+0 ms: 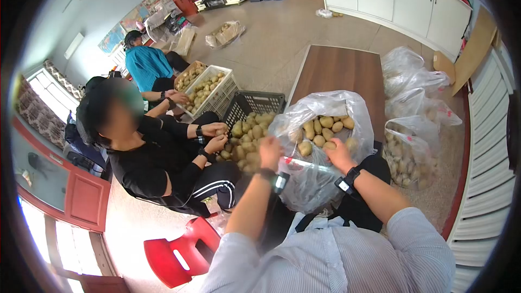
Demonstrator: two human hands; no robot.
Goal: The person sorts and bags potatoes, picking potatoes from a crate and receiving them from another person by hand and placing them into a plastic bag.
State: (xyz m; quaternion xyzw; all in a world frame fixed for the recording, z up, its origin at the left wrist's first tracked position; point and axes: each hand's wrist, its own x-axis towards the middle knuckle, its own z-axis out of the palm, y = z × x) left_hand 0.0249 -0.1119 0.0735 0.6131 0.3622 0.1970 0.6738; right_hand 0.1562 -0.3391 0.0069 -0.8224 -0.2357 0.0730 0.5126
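Note:
A clear plastic bag [361, 111] stands open in front of me, with several potatoes [326, 122] inside. My right hand [340, 155] is at the bag's near right side, its fingers curled against a potato. My left hand [269, 153] is at the bag's left edge, beside the black crate; motion blurs it, and what its fingers do is not clear. The black crate [260, 100] to the left holds many potatoes [247, 144]. A co-worker's hands [216, 137] are over that crate's left side, apart from mine.
Beyond the bag is a brown wooden board [339, 73]. Filled plastic bags [410, 152] stand on the right. A white crate [225, 89] of potatoes is at the upper left, near a second co-worker [146, 68]. A red stool [179, 252] is at the lower left.

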